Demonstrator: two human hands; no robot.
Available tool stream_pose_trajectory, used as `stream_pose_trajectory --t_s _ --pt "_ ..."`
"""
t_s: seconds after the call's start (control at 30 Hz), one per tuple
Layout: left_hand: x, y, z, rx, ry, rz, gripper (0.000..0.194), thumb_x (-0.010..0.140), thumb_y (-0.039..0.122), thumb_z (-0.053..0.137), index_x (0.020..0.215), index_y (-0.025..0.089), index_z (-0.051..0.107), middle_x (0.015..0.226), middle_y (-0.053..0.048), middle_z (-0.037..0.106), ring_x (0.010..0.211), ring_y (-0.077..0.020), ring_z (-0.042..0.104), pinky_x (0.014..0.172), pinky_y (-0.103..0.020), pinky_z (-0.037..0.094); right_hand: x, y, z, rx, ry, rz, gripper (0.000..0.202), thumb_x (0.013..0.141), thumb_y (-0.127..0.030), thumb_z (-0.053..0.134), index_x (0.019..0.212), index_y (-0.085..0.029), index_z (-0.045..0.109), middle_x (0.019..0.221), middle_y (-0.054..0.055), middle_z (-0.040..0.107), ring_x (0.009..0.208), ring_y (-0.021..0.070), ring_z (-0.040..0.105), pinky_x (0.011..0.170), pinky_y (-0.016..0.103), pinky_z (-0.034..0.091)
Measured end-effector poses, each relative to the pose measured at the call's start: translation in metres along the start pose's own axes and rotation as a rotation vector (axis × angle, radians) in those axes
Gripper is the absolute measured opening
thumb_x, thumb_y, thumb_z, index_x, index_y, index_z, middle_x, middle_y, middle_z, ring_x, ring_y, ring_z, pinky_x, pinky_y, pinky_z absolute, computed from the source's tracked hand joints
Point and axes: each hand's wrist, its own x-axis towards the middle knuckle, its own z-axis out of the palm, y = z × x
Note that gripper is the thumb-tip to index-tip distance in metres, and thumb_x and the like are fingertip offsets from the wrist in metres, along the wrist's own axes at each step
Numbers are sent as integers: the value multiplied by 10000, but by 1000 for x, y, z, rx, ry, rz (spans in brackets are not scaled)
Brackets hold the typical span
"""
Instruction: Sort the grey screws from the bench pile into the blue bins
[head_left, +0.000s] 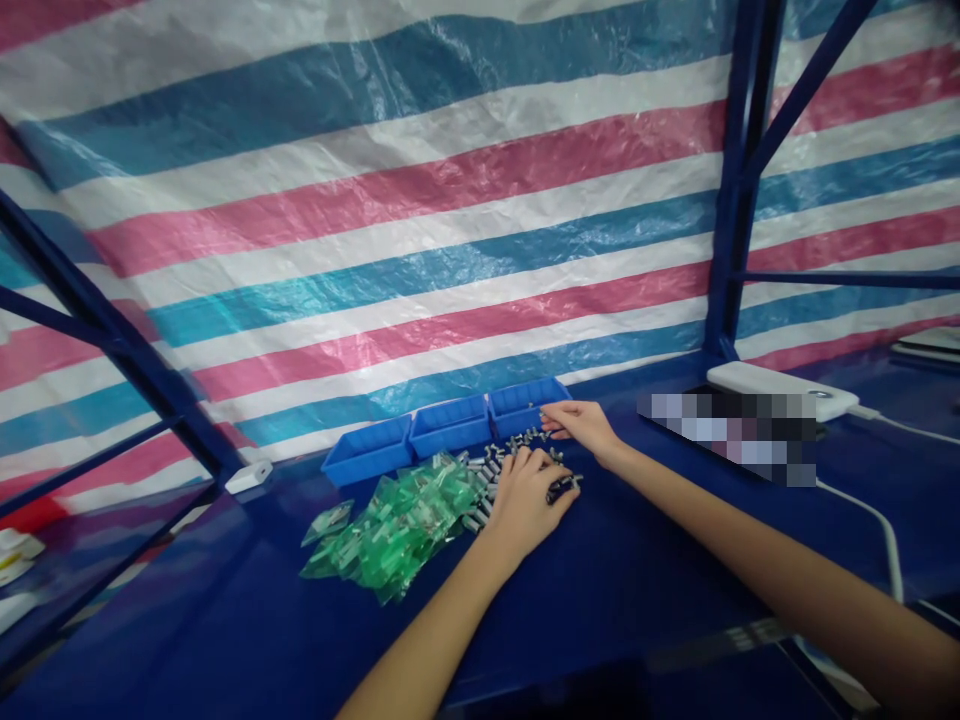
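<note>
My left hand (526,492) rests over a heap of small metal parts (480,492), fingers curled around some dark parts by the thumb. My right hand (583,425) is pinched at the front edge of the right blue bin (529,398); whatever is between its fingertips is too small to name. Small screw-like parts (527,438) lie between the hands and the bins. Left of my left hand is a pile of clear and green plastic packets (397,525). A middle blue bin (450,425) and a left blue bin (369,450) stand behind the pile.
A pixelated flat device (735,430) and a white power bank (784,390) with a white cable (889,530) lie to the right. A white adapter (249,477) sits at the left. Blue metal posts (731,200) and a striped sheet (450,230) stand behind the blue table (585,610).
</note>
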Motion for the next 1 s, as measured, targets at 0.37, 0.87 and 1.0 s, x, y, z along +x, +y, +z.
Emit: stream_pose_trajectory --t_s 0.37,0.87,1.0 --pt "-2 3 4 -7 -26 0 113 823 303 537 869 239 618 893 -27 539 886 -197 474 798 -361 339 11 9 -5 -190 8 -200 132 621 -217 673 746 -184 701 660 16 669 542 122 579 498 240 504" --pt "-2 6 -1 -36 -64 55 271 838 330 515 1100 289 569 1028 -41 538 956 -205 479 821 -358 363 -2 -11 2 -121 -50 -102 240 678 -223 617 906 -198 688 944 43 680 835 167 607 627 242 488" --pt "-2 12 -3 -89 -118 191 291 873 302 461 1156 300 528 1160 -18 539 1040 -189 469 887 -353 342 -1 -10 1 -113 124 -45 216 676 -216 579 851 -169 697 768 38 675 717 140 593 544 206 446"
